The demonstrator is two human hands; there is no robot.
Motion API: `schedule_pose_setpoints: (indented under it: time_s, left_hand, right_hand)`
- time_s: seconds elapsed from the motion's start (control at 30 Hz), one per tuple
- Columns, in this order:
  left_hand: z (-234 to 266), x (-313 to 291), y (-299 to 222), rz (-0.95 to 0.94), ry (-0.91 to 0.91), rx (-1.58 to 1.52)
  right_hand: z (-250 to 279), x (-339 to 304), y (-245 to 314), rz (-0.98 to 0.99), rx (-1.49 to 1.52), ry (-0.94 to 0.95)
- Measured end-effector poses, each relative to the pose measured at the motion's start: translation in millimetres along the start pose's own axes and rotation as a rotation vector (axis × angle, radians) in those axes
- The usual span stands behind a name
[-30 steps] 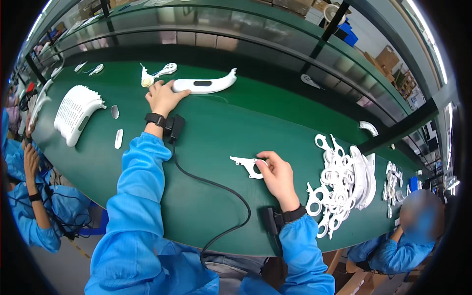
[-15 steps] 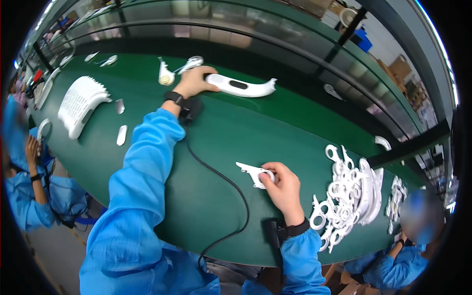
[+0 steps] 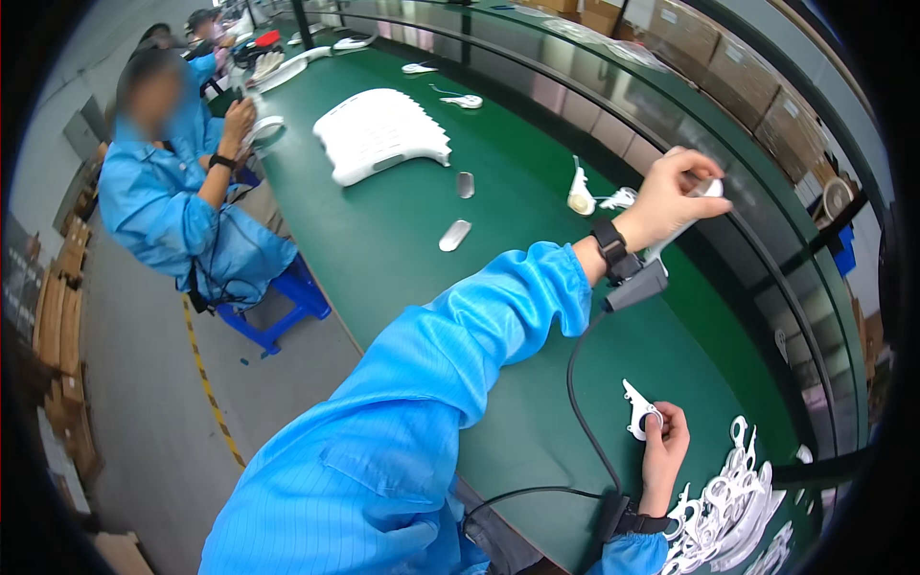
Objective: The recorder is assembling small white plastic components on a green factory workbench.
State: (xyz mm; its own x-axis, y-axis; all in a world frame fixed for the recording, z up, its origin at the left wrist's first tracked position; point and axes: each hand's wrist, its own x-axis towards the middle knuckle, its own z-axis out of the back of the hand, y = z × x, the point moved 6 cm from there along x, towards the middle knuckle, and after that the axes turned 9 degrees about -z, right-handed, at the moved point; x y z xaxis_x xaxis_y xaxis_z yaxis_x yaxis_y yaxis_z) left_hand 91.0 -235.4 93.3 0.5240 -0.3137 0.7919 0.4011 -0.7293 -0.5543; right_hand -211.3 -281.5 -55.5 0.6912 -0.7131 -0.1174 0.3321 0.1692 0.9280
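The left hand [image 3: 659,199] pinches the end of a curved white handle shell [image 3: 710,188] between thumb and fingers, the shell sloping down past the wrist. The right hand's [image 3: 661,462] fingers pinch the ring of a white bracket [image 3: 636,410]. Right of those fingers, ringed white parts [image 3: 721,494] lie heaped on the green surface [image 3: 537,412]. Left of the left fingers lie two oblong plates [image 3: 454,235] and, farther off, nested white shells [image 3: 379,129].
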Motion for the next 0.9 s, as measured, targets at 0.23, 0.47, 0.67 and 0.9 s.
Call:
schedule_pose_setpoints:
  time_s: [0.23, 0.47, 0.67, 0.9]
  left_hand:
    - [-43, -37, -148, -0.576, 0.154, 0.445]
    - [-29, -142, -101, -0.261, 0.959, 0.899]
    - [29, -147, -52, 0.215, 1.069, 0.910]
    - [0, -167, -80, 0.151, 0.965, 1.035]
  right_hand:
    - [19, -20, 6, 0.249, -0.239, -0.119]
    - [-17, -20, 46, 0.275, -0.508, -0.011]
    - [-3, -16, 34, 0.244, -0.488, -0.087]
    - [61, -18, 29, 0.170, -0.303, -0.328]
